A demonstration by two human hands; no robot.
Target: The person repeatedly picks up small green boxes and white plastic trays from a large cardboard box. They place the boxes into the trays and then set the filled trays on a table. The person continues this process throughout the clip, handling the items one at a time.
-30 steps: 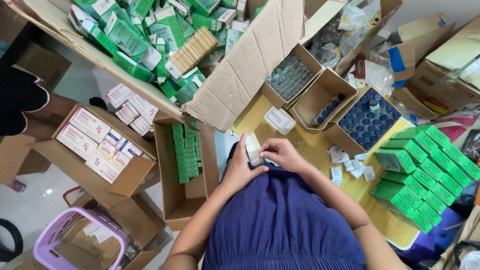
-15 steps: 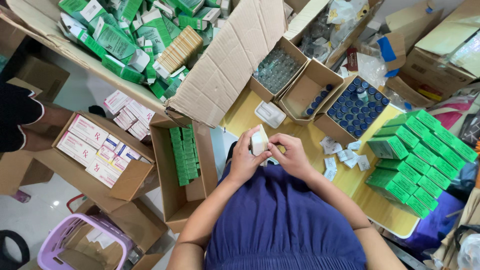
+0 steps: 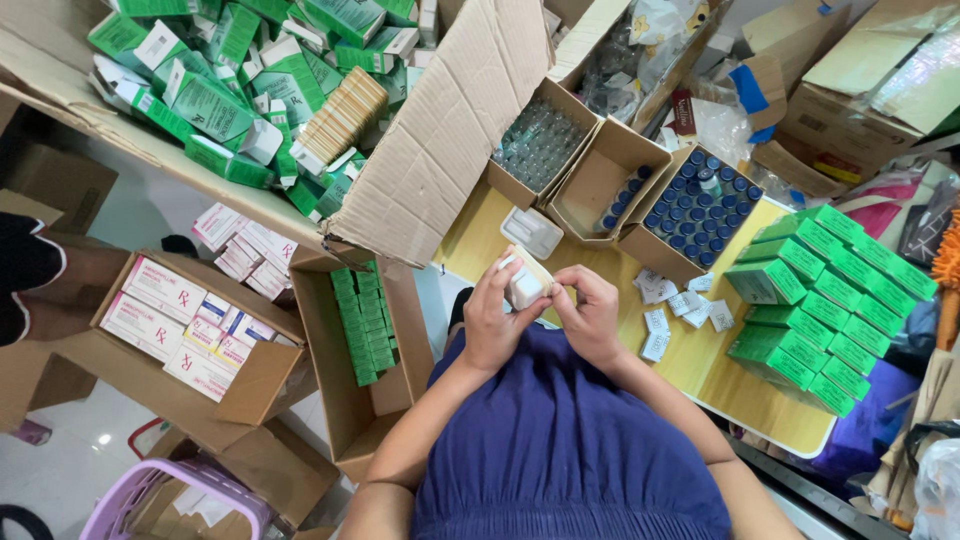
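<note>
My left hand and right hand both grip one small white carton, held above the near edge of the yellow tabletop, in front of my chest. The left grip is closed on the carton's left side, with the fingers wrapped over its top. The right grip is closed on its right side, fingertips touching the carton. The carton stands roughly upright between the two grips.

Just beyond the carton, a white plastic tray lies on the tabletop. To the right of my right hand, folded white leaflets are scattered on the tabletop. Farther right, green cartons are stacked in rows. Behind the leaflets, an open cardboard box holds blue-capped vials; a second box beside it holds a few more, and a third holds clear vials.

To my left, off the tabletop, a narrow box holds a row of green cartons. Farther left, another box holds white-and-pink cartons.
</note>
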